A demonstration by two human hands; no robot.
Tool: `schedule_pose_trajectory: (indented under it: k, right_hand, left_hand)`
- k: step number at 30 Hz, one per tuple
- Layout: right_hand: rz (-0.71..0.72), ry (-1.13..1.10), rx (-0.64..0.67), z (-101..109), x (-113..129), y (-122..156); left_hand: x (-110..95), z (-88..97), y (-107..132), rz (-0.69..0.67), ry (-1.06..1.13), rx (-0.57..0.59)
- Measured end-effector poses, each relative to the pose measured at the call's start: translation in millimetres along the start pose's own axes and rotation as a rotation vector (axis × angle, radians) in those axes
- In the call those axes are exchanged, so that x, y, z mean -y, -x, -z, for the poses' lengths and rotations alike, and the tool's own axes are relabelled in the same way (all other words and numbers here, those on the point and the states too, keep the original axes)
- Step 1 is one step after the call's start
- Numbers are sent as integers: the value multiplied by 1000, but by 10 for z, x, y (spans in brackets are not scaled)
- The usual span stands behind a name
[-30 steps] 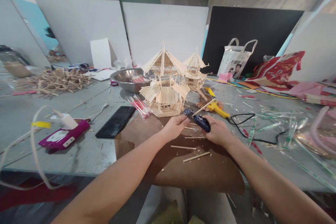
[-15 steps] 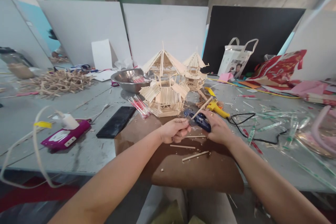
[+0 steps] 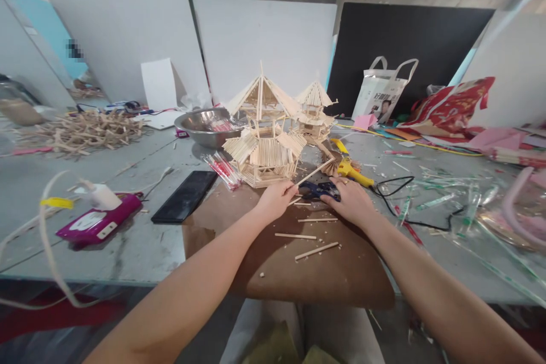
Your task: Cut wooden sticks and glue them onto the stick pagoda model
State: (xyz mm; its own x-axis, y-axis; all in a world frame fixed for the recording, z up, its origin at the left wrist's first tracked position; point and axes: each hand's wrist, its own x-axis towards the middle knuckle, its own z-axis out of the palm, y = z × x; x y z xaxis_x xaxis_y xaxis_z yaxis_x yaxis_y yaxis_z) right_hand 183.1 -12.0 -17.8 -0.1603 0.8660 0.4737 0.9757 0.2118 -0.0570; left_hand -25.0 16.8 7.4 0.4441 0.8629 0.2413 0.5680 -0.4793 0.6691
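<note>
My left hand [image 3: 278, 200] is closed, pinching a thin wooden stick [image 3: 316, 172] that slants up to the right. Low over the brown board [image 3: 260, 261], my right hand [image 3: 352, 199] has its fingers around the handles of dark blue pliers [image 3: 316, 190]; the palm side is hidden. Just behind my hands stands a small pavilion model [image 3: 267, 153] made of wooden sticks. Several short cut sticks [image 3: 316, 251] and crumbs of wood lie on the board in front of the pliers.
A yellow glue gun [image 3: 355, 173] with a black cord lies right of the pliers. A black phone [image 3: 185, 197], wrapped chopsticks [image 3: 224, 169] and a purple power strip [image 3: 100, 218] lie left. Behind are a metal bowl [image 3: 205, 128] and a taller pavilion [image 3: 315, 105]. Plastic wrappers [image 3: 443, 202] litter the right.
The pliers and my right hand have lowered toward the board. My left hand has drawn the stick left and up, away from the pliers' jaws. The view has shifted slightly.
</note>
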Motion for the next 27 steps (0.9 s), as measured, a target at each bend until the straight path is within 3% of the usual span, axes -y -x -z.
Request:
schedule_pose_trajectory:
  k: [4, 7, 14, 27]
  right_hand:
    - [96, -59, -299, 123, 110, 37]
    - [177, -3, -364, 191, 190, 53]
    - [265, 37, -168, 94, 206, 31]
    - [67, 111, 50, 126, 332, 108]
  left_hand:
    - [-5, -26, 33, -8, -314, -7]
    - [-49, -49, 72, -23, -413, 8]
    - [-106, -113, 112, -139, -539, 3]
    - [-151, -141, 131, -82, -674, 30]
